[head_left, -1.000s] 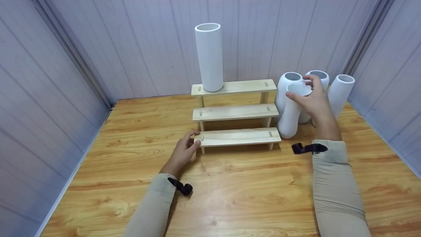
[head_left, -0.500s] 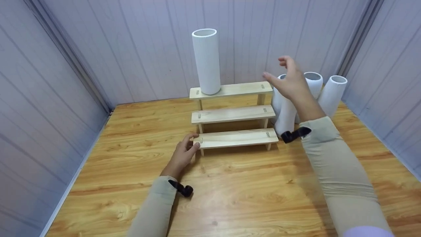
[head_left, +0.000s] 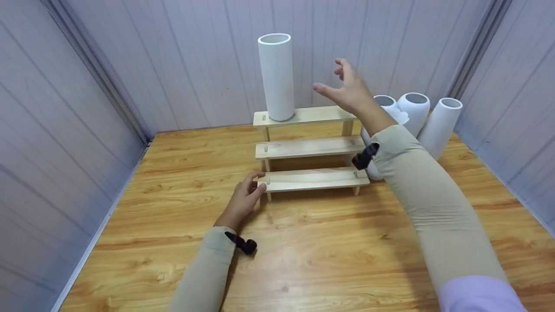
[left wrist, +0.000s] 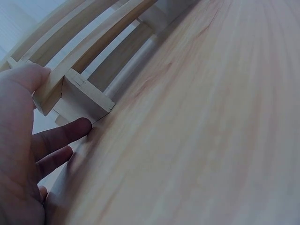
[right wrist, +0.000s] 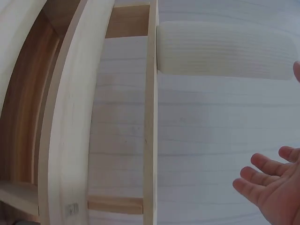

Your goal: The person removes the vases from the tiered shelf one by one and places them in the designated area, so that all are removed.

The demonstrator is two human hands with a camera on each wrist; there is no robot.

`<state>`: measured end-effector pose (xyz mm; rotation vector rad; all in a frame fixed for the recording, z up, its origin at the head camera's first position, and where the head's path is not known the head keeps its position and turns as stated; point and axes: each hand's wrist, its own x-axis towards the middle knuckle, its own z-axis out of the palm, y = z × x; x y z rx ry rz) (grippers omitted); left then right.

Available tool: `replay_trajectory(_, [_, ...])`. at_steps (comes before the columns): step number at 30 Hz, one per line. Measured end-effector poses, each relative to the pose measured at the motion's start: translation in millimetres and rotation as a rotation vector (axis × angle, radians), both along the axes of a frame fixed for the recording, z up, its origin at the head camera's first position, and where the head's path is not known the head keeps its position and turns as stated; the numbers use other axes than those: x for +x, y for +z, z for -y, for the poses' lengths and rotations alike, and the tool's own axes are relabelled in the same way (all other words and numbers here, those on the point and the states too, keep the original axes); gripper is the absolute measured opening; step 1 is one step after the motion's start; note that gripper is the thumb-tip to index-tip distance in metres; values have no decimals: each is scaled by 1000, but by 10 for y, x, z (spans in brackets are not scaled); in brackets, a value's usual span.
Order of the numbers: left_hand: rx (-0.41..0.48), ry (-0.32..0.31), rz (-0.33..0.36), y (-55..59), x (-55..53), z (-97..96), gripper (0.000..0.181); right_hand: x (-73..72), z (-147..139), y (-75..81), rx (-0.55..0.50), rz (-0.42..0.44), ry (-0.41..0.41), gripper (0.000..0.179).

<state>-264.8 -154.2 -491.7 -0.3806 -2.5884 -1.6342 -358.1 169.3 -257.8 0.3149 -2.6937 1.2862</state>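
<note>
A three-step wooden stand is in the head view. My left hand holds the left end of its lowest step. In the left wrist view, a digit lies against the board while other fingers are beside the stand's leg. A tall ribbed white cylinder vase stands upright at the left of the top step. My right hand hovers right of this vase, apart from it, thumb and fingers spread and holding nothing. The right wrist view shows the vase beyond the hand.
Several white vases stand right of the stand: a tapered one, a round-shouldered one, another behind, and one with a wavy rim, partly hidden by the right forearm. Panelled walls enclose the wooden table.
My right hand has let go of the wavy-rimmed vase and moved up and left toward the cylinder vase. My left hand keeps its place at the stand.
</note>
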Motion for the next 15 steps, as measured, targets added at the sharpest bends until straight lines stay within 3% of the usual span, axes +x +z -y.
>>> replay_trajectory(15, [29, -6, -1, 28, 75, 42, 34, -268, 507, -133, -108, 112, 116, 114])
